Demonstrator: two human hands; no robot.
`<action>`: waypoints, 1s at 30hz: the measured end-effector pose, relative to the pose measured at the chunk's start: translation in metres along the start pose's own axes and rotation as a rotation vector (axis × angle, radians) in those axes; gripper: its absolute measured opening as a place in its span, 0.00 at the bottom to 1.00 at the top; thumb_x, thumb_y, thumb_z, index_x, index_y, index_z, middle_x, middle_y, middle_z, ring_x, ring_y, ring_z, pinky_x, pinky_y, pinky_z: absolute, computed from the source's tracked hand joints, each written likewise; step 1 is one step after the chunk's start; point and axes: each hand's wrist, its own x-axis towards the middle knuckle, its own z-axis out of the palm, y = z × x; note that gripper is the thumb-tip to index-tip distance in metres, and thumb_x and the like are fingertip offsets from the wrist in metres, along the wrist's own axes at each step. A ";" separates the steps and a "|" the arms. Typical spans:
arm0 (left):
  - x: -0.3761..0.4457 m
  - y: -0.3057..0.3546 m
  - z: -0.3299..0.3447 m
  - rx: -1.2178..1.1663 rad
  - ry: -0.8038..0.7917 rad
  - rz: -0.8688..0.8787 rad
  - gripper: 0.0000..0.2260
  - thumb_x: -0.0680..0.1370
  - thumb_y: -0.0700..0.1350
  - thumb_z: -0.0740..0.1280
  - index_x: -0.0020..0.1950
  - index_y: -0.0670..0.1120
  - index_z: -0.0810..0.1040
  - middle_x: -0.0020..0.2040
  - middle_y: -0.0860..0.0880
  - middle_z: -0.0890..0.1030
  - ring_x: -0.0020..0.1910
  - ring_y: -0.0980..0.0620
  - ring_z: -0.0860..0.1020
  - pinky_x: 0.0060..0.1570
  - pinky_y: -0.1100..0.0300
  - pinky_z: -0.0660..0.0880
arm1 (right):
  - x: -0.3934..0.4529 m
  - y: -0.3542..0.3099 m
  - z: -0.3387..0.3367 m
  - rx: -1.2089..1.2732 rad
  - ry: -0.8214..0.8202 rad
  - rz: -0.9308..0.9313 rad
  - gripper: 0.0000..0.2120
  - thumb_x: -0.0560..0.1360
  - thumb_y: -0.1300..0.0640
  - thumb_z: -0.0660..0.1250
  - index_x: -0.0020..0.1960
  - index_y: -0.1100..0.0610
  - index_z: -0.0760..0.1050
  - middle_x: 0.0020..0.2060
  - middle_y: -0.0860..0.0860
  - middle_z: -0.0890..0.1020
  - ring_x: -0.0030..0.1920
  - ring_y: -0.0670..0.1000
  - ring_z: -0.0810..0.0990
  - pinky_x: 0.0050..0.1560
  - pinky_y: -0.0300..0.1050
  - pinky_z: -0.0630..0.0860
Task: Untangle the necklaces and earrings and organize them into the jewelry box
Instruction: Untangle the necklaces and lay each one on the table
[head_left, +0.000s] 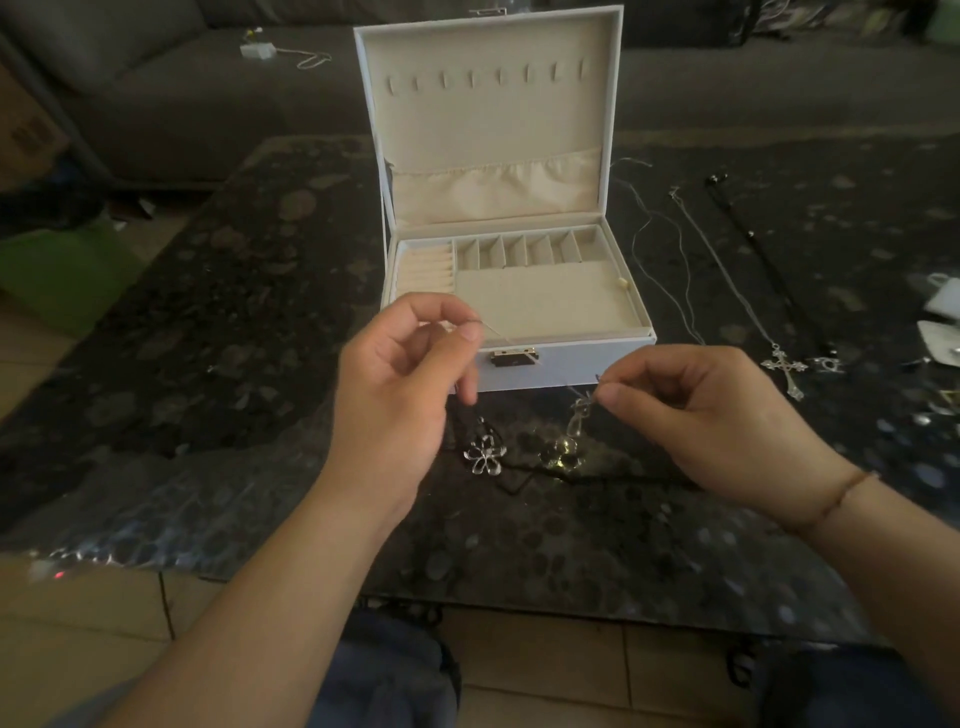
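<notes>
An open white jewelry box (571, 364) stands mid-table, lid up, its cream compartments holding nothing. In front of it my left hand (405, 384) pinches a thin chain above the box's front edge. My right hand (696, 415) pinches the other stretch of the tangle near a small clear pendant (577, 415). Below my hands a silver flower pendant (483, 454) on a dark cord and a round clear charm (560, 453) lie on the glass. Right of the box lie a thin chain (647, 249), a cross necklace (785, 368) and a black cord necklace (753, 239), laid out straight.
The dark patterned glass table (234, 322) has its near edge just above my knees. Small white packets (943, 301) and bits of jewelry sit at the far right edge. A grey sofa (182, 93) runs behind the table; a green box (57, 270) stands on the floor at left.
</notes>
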 end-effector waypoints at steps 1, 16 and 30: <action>0.001 0.000 -0.001 -0.045 0.028 -0.012 0.03 0.75 0.41 0.66 0.43 0.48 0.79 0.25 0.56 0.69 0.27 0.53 0.68 0.37 0.55 0.70 | 0.000 0.001 0.000 -0.006 0.007 0.015 0.05 0.74 0.55 0.71 0.39 0.50 0.81 0.30 0.55 0.80 0.28 0.46 0.72 0.31 0.32 0.69; -0.006 -0.010 -0.021 0.556 -0.226 0.069 0.08 0.75 0.39 0.71 0.39 0.50 0.79 0.24 0.50 0.67 0.25 0.57 0.64 0.30 0.67 0.64 | -0.001 -0.010 -0.012 0.303 -0.063 0.323 0.07 0.74 0.58 0.70 0.38 0.57 0.81 0.22 0.51 0.70 0.24 0.48 0.66 0.23 0.35 0.63; -0.022 0.001 0.021 0.055 -0.521 -0.179 0.12 0.82 0.45 0.59 0.57 0.48 0.82 0.50 0.50 0.85 0.53 0.53 0.82 0.54 0.63 0.76 | -0.010 -0.028 -0.020 0.584 -0.248 0.304 0.06 0.68 0.56 0.73 0.34 0.56 0.80 0.22 0.51 0.64 0.25 0.49 0.64 0.27 0.40 0.54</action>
